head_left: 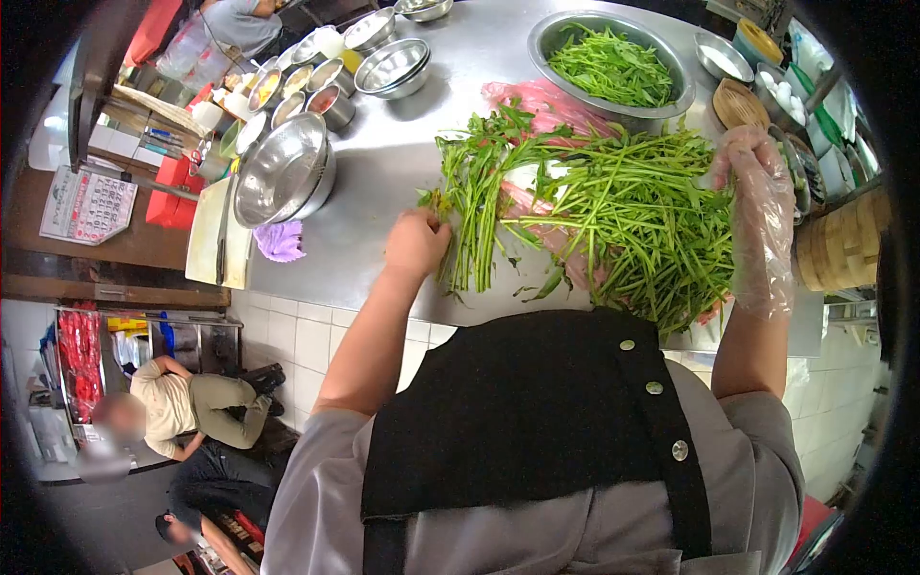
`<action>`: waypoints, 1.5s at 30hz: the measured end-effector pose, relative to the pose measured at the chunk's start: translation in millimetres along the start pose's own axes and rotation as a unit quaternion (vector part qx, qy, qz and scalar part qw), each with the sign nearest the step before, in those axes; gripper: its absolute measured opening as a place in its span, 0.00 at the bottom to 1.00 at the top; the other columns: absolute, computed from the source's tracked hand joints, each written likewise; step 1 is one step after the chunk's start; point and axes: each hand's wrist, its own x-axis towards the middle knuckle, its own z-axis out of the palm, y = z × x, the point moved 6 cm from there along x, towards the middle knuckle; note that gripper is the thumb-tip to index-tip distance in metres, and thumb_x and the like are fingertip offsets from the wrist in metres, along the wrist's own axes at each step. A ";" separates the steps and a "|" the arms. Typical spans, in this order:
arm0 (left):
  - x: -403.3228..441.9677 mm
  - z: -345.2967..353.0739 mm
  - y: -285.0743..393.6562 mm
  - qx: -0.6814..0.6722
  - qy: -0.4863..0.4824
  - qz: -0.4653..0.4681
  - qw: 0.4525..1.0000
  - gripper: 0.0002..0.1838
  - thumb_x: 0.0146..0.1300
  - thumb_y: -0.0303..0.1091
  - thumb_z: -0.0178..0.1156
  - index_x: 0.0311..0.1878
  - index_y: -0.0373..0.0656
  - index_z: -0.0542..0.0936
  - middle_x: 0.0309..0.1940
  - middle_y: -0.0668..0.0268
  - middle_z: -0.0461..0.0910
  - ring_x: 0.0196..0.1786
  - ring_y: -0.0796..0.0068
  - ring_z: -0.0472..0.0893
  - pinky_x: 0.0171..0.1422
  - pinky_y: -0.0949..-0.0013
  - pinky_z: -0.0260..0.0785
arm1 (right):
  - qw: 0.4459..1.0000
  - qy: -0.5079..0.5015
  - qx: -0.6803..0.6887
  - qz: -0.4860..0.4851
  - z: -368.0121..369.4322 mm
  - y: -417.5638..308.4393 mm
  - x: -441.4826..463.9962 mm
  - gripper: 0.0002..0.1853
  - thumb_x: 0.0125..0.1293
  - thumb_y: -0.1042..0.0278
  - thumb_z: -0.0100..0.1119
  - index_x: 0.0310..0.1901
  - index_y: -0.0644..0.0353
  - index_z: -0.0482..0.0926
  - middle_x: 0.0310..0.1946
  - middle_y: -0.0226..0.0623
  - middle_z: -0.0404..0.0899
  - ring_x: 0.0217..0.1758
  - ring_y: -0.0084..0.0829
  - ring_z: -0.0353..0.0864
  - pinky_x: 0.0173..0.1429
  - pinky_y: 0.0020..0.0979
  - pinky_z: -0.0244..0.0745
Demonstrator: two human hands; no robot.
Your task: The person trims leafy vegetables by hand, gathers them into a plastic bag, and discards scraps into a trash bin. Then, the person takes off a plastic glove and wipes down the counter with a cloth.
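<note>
A large heap of leafy green stalks [652, 211] lies on the steel table, partly over a pink plastic bag [546, 103]. A smaller bunch of the stalks [474, 206] sits at the heap's left side. My bare left hand [419, 241] is closed beside that bunch, with a small yellowish-green leaf [437, 200] at its fingertips. In a clear plastic glove, my right hand [755, 177] is at the heap's right edge. Its fingers are curled, and what they hold, if anything, is hidden. Beyond the heap, a wide metal basin [683, 99] contains more cut greens.
Stacked metal bowls [286, 172] and a purple cloth-like piece [279, 241] are at left, by a cutting board [213, 235] with a knife. Small ingredient bowls [331, 105] line the far left. Bamboo steamers [843, 247] stand at right. Two people are at lower left.
</note>
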 end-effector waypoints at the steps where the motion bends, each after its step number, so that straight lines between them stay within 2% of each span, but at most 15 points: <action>1: 0.5 4.0 -5.0 -0.019 -0.013 -0.010 1.000 0.14 0.62 0.42 0.64 0.40 0.40 0.86 0.36 0.50 0.86 0.39 0.48 0.86 0.49 0.54 0.78 | 1.000 -0.006 0.002 0.012 4.5 1.1 -1.4 0.07 0.72 0.64 0.57 0.39 0.58 0.78 0.28 0.25 0.74 0.33 0.19 0.70 0.44 0.23 0.64; 3: 3.6 4.2 -9.6 -0.060 -0.037 -0.030 0.997 0.13 0.61 0.40 0.64 0.37 0.38 0.85 0.37 0.49 0.86 0.38 0.49 0.86 0.47 0.54 0.78 | 0.999 -0.029 0.027 0.002 10.2 6.7 -0.2 0.04 0.71 0.69 0.58 0.40 0.58 0.78 0.28 0.26 0.75 0.31 0.19 0.71 0.41 0.23 0.66; 7: -3.7 -41.5 -8.0 -0.221 0.021 -0.044 0.974 0.10 0.65 0.34 0.61 0.40 0.37 0.81 0.35 0.57 0.85 0.33 0.65 0.85 0.38 0.64 0.75 | 0.994 -0.087 0.065 -0.006 23.8 9.5 1.2 0.04 0.72 0.70 0.57 0.40 0.59 0.78 0.27 0.26 0.75 0.28 0.18 0.71 0.34 0.22 0.66; 9: -9.7 -63.0 -1.3 -0.371 -0.013 -0.090 0.924 0.08 0.68 0.32 0.59 0.44 0.38 0.80 0.32 0.64 0.84 0.30 0.76 0.81 0.33 0.71 0.71 | 0.993 -0.102 0.057 0.031 29.3 10.6 1.3 0.04 0.73 0.69 0.57 0.40 0.58 0.78 0.27 0.25 0.75 0.28 0.17 0.70 0.34 0.22 0.66; 12: -10.4 -84.0 1.1 -0.438 0.021 -0.029 0.898 0.06 0.72 0.30 0.56 0.47 0.40 0.78 0.29 0.72 0.78 0.26 0.88 0.72 0.28 0.79 0.61 | 0.994 -0.097 0.013 0.055 40.7 11.9 -0.8 0.04 0.75 0.68 0.57 0.41 0.56 0.79 0.30 0.20 0.73 0.32 0.14 0.69 0.40 0.21 0.67; 13: -13.7 -94.8 8.7 -0.465 0.026 -0.055 0.883 0.05 0.74 0.31 0.57 0.46 0.41 0.78 0.27 0.75 0.75 0.25 0.90 0.66 0.27 0.81 0.56 | 0.994 -0.103 0.010 0.041 45.4 15.3 0.3 0.04 0.75 0.68 0.57 0.41 0.56 0.79 0.32 0.20 0.73 0.34 0.13 0.69 0.41 0.20 0.67; 19: -26.9 -107.3 27.9 -0.520 -0.033 -0.048 0.852 0.09 0.73 0.33 0.63 0.47 0.37 0.82 0.27 0.76 0.76 0.30 0.88 0.70 0.34 0.79 0.63 | 0.984 -0.179 -0.005 -0.004 62.8 12.1 -3.3 0.03 0.73 0.70 0.60 0.41 0.60 0.78 0.37 0.23 0.77 0.42 0.15 0.71 0.50 0.22 0.70; 22: -31.2 -100.1 36.4 -0.491 -0.032 -0.005 0.871 0.07 0.72 0.32 0.63 0.48 0.39 0.84 0.28 0.76 0.76 0.28 0.89 0.68 0.31 0.81 0.59 | 0.975 -0.213 -0.067 0.004 63.5 1.5 -7.8 0.03 0.71 0.74 0.61 0.44 0.60 0.79 0.41 0.24 0.79 0.46 0.16 0.75 0.56 0.23 0.71; 27: -45.0 -111.2 60.4 -0.395 -0.007 0.054 0.917 0.07 0.69 0.28 0.67 0.45 0.35 0.85 0.31 0.75 0.79 0.34 0.85 0.75 0.38 0.78 0.68 | 0.963 -0.227 -0.125 -0.075 63.0 -19.1 -9.5 0.05 0.69 0.74 0.64 0.44 0.65 0.83 0.42 0.35 0.83 0.49 0.26 0.82 0.56 0.31 0.77; 30: -52.1 -124.1 77.5 -0.317 0.016 0.111 0.942 0.05 0.66 0.27 0.68 0.43 0.38 0.86 0.29 0.70 0.81 0.32 0.81 0.76 0.36 0.76 0.69 | 0.921 -0.229 -0.214 -0.233 66.5 -43.0 -9.0 0.07 0.67 0.70 0.63 0.45 0.62 0.84 0.41 0.41 0.86 0.46 0.36 0.86 0.55 0.35 0.79; 31: -53.9 -129.6 84.5 -0.285 0.028 0.132 0.949 0.05 0.65 0.27 0.68 0.42 0.39 0.86 0.28 0.68 0.81 0.30 0.80 0.77 0.35 0.75 0.68 | 0.894 -0.231 -0.260 -0.282 70.9 -47.2 -7.5 0.08 0.67 0.69 0.63 0.45 0.59 0.85 0.43 0.44 0.85 0.47 0.44 0.86 0.56 0.39 0.79; 34: -61.1 -146.2 104.5 -0.199 0.035 0.162 0.966 0.05 0.62 0.26 0.69 0.42 0.41 0.87 0.29 0.62 0.82 0.30 0.71 0.80 0.35 0.70 0.71 | 0.822 -0.282 -0.367 -0.330 87.4 -49.0 -6.5 0.09 0.67 0.66 0.62 0.44 0.59 0.85 0.43 0.46 0.85 0.49 0.47 0.85 0.58 0.42 0.79; 37: -65.0 -152.3 110.0 -0.162 0.070 0.199 0.964 0.06 0.60 0.25 0.69 0.41 0.41 0.86 0.29 0.59 0.82 0.31 0.64 0.81 0.36 0.66 0.73 | 0.788 -0.350 -0.384 -0.329 101.3 -40.5 -11.4 0.10 0.68 0.64 0.62 0.45 0.59 0.85 0.41 0.45 0.84 0.49 0.47 0.84 0.56 0.44 0.79; 43: -67.9 -155.5 113.6 -0.171 0.080 0.217 0.958 0.06 0.60 0.25 0.69 0.41 0.41 0.86 0.31 0.58 0.82 0.32 0.59 0.81 0.36 0.64 0.73 | 0.725 -0.448 -0.439 -0.285 122.3 -18.8 -15.1 0.13 0.67 0.59 0.61 0.44 0.59 0.85 0.38 0.48 0.83 0.46 0.50 0.84 0.55 0.47 0.78; 45: -68.5 -156.9 116.6 -0.177 0.084 0.225 0.954 0.07 0.60 0.23 0.69 0.42 0.39 0.86 0.29 0.61 0.79 0.28 0.69 0.76 0.33 0.68 0.68 | 0.732 -0.453 -0.405 -0.308 128.7 -14.2 -19.1 0.14 0.66 0.58 0.58 0.40 0.60 0.85 0.34 0.50 0.84 0.43 0.53 0.84 0.54 0.50 0.78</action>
